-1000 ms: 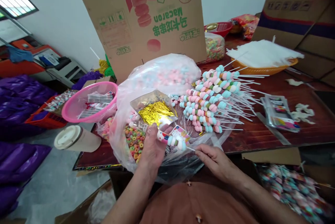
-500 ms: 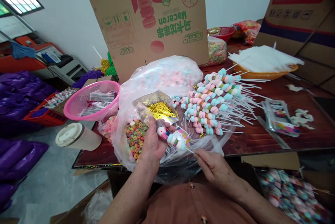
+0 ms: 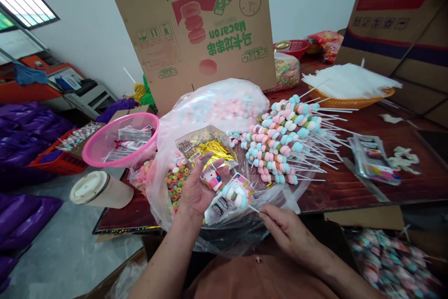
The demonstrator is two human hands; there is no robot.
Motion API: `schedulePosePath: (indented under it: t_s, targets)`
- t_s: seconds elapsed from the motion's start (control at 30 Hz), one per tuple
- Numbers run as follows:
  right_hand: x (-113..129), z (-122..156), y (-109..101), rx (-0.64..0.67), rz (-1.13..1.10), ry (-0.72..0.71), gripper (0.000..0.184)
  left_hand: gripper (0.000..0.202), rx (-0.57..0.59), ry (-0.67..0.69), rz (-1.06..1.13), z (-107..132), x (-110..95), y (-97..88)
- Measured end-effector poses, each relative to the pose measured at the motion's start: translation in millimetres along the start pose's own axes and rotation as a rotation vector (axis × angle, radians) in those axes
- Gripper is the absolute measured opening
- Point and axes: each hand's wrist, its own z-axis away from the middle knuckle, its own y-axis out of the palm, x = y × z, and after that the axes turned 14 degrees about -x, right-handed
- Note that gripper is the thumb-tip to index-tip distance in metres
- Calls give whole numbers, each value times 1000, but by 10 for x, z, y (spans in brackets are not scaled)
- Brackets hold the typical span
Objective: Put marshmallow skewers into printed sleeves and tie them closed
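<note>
My right hand (image 3: 285, 226) pinches the white stick of a marshmallow skewer (image 3: 239, 198). The pastel marshmallows point up and left, partly inside a small printed plastic bag (image 3: 212, 178). My left hand (image 3: 198, 191) is closed around that bag, its thumb on the near side and its fingers behind. How far the skewer reaches into the bag is hidden. Just beyond lies an open pouch of gold twist ties (image 3: 219, 150). Under both hands spreads a clear plastic sheet with more printed bags (image 3: 217, 210) on it. A pile of marshmallow skewers (image 3: 280, 138) lies to the right.
Ring-shaped candies (image 3: 176, 182) and a big bag of marshmallows (image 3: 224, 100) lie left and behind. A pink basket (image 3: 87, 149) and a lidded cup (image 3: 115, 196) stand left. Flat bags (image 3: 373, 159) and an orange basket (image 3: 339, 101) are right. A macaron carton (image 3: 154, 14) rises behind.
Both hands have shifted slightly left and nearer to me in the view. The printed bag now shows more plainly around the marshmallow end, and the stick remains in my right hand.
</note>
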Motion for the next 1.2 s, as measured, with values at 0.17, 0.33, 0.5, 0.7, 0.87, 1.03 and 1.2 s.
schedulePosePath:
  t_s: [0.17,0.33,0.5,0.7,0.87,1.03,1.2]
  targets:
    - [44,-9,-19,-12,-17,1,27,30,147,-44,29,-84,-46,-103]
    - [59,-8,91,-223,160,-220,23,33,-97,-56,154,-37,151,47]
    - [-1,13,211,-160,395,-323,27,46,-131,-31,192,31,159,152]
    - [-133,39,173,-170,475,-313,24,54,-94,-123,90,36,153,150]
    - [-131,7,88,-177,329,-227,23,49,-76,-22,-43,10,198,117]
    - [-78,-28,-3,-107,68,-61,22,38,28,-19,-199,-8,163,82]
    - [-8,-61,-93,83,-160,113,28,46,78,-118,-280,11,147,94]
